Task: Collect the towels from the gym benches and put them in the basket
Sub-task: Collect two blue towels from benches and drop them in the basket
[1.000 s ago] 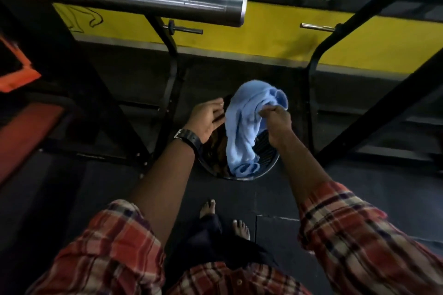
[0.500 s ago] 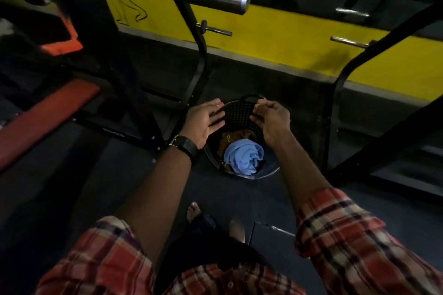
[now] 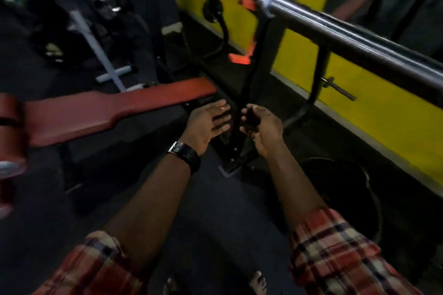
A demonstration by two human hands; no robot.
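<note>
Hands empty and close together, left hand (image 3: 206, 127) flat-fingered, right hand (image 3: 263, 127) loosely curled; basket (image 3: 350, 175) beside right forearm, red bench (image 3: 107, 112) left.

Two hands (image 3: 207, 126) (image 3: 262, 127), one bench (image 3: 107, 112), one barbell (image 3: 359, 38).

Red-brown padded flat gym bench (image 3: 115, 110): lies level, its long axis running off to the left of the left hand (image 3: 207, 127). Its narrower end sits just beside that hand's fingertips, and its wider end is well away at the far left. Round dark basket (image 3: 340, 160): stands upright on the floor, below and to the right of the right hand (image 3: 261, 127), close beside that forearm. Its interior is in shadow and the contents cannot be made out.
</note>
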